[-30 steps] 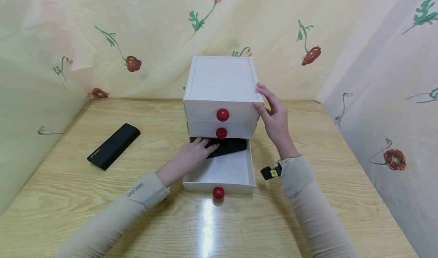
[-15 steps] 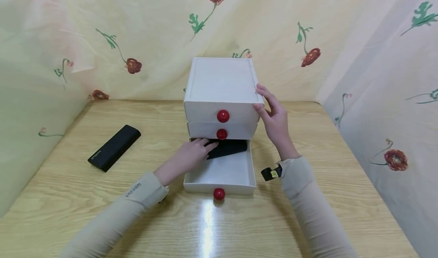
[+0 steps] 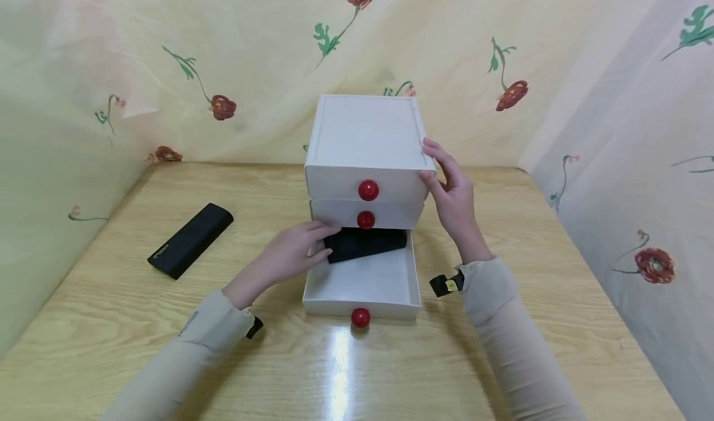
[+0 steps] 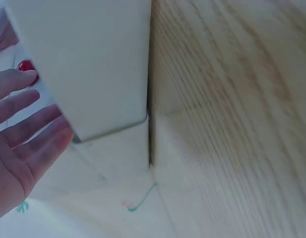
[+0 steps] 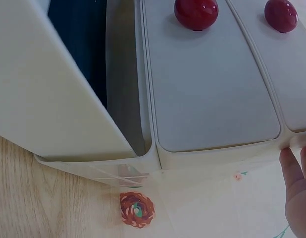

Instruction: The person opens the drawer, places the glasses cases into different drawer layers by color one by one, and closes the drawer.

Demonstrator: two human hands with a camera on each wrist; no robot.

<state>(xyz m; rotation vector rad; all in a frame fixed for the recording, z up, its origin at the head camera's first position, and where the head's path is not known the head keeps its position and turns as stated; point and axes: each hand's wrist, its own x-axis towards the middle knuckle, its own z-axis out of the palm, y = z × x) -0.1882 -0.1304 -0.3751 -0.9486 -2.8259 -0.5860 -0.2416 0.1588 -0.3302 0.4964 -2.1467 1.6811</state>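
Note:
A white desktop drawer cabinet (image 3: 368, 129) with red round knobs stands on the table, its bottom drawer (image 3: 362, 309) pulled out. A flat black case (image 3: 365, 244) lies at the back of that drawer, partly hidden under the drawers above. My left hand (image 3: 290, 253) is at the drawer's left edge, fingers extended and spread beside the case's left end, holding nothing; the left wrist view shows those fingers (image 4: 34, 124) apart. With fairly straight fingers, my right hand (image 3: 453, 201) rests on the cabinet's top right front corner, thumb at the front and other fingers along the side and top edge.
Another flat black case (image 3: 191, 241) with small lettering lies on the wooden table (image 3: 268, 371) to the left. Behind and at both sides hangs a flower-patterned cloth (image 3: 268, 49). The middle and top drawers are closed.
My left hand has drawn back leftward out of the bottom drawer, uncovering more of the black case. My right hand stays on the cabinet corner. The whole head view has shifted slightly.

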